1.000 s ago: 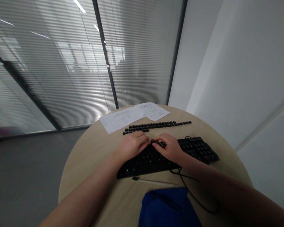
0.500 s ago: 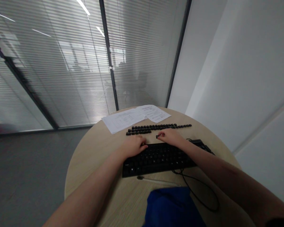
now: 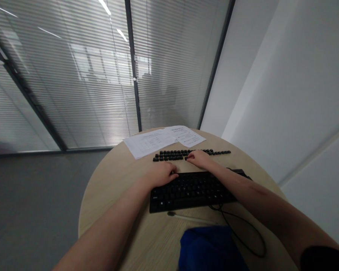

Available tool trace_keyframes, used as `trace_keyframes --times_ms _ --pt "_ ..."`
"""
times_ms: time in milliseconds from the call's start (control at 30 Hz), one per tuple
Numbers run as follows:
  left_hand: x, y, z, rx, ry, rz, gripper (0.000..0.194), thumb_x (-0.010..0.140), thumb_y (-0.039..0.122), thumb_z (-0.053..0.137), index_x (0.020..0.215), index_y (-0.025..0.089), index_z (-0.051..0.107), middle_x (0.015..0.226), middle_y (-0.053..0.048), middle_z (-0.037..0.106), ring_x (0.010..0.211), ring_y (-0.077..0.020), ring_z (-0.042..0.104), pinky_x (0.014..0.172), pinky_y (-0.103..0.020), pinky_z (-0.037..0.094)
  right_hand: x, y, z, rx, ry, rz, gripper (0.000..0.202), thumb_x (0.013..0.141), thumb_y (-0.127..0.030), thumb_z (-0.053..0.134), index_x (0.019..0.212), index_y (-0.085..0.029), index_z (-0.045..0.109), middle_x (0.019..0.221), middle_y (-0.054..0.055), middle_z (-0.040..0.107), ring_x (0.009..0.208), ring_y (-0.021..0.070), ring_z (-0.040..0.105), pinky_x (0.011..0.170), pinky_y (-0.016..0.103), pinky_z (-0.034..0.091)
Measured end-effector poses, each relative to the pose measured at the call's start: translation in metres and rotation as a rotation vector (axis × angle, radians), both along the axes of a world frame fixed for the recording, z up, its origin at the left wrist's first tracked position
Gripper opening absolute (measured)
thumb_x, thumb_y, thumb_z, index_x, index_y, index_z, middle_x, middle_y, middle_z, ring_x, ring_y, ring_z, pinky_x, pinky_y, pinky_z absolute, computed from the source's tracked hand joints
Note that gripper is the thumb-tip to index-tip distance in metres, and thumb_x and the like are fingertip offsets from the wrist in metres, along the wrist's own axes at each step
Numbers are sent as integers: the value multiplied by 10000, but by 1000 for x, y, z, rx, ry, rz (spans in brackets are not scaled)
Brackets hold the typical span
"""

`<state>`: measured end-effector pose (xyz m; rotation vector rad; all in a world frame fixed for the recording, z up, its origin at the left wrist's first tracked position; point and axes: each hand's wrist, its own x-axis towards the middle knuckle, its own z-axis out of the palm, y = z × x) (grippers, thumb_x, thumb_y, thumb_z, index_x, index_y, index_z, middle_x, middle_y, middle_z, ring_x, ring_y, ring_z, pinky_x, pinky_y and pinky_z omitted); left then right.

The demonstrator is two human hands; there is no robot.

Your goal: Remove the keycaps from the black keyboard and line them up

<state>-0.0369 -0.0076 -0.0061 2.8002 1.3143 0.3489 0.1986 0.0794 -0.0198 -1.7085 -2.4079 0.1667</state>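
A black keyboard (image 3: 192, 190) lies on the round wooden table (image 3: 110, 188). Beyond it, loose black keycaps (image 3: 171, 154) stand in rows. My right hand (image 3: 199, 159) is at the near row with its fingers pinched on a small black keycap (image 3: 186, 158), beside the row's right end. My left hand (image 3: 164, 174) rests at the keyboard's upper left edge, fingers bent; its fingertips are partly hidden, and whether anything is between them cannot be made out.
White printed papers (image 3: 151, 142) lie at the table's far side. Nearer me are a brush with a dark head (image 3: 171, 213), a blue cloth (image 3: 210, 248) and a looped black cable (image 3: 254, 226). Glass panels with blinds (image 3: 101, 94) stand behind.
My right hand has moved away from the keyboard to the keycap rows, carrying the small keycap to the near row. My left hand has stayed at the keyboard's edge. The view has shifted slightly.
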Motion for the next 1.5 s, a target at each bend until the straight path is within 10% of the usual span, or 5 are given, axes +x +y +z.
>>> trace_keyframes --times_ms 700,867,1167,1500 --pt "-2 3 -3 8 -37 -23 188 875 370 613 905 238 743 874 -67 753 809 -236 684 715 -334 490 0 -8 10 75 4 -14 285 892 -427 613 1010 -241 794 986 68 784 930 255 701 786 320 509" --pt "-3 7 -5 32 -27 -28 209 876 404 609 868 239 737 831 -55 744 741 -209 661 662 -309 469 31 -33 26 198 490 53 499 990 -503 396 994 -182 778 899 95 758 842 230 682 801 344 512" --pt "-5 10 -3 -111 -32 -35 307 906 463 559 871 203 717 853 -67 720 763 -199 621 709 -318 441 52 -78 16 -139 1147 73 684 904 -769 330 771 -189 667 425 -43 405 410 125 470 464 262 450" --pt "-6 9 -2 -205 -101 -78 250 928 370 549 1031 210 711 973 -59 724 876 -203 640 820 -331 452 44 -78 -8 -449 1276 184 406 785 -488 736 1027 -192 599 722 -17 647 573 116 621 471 228 519"
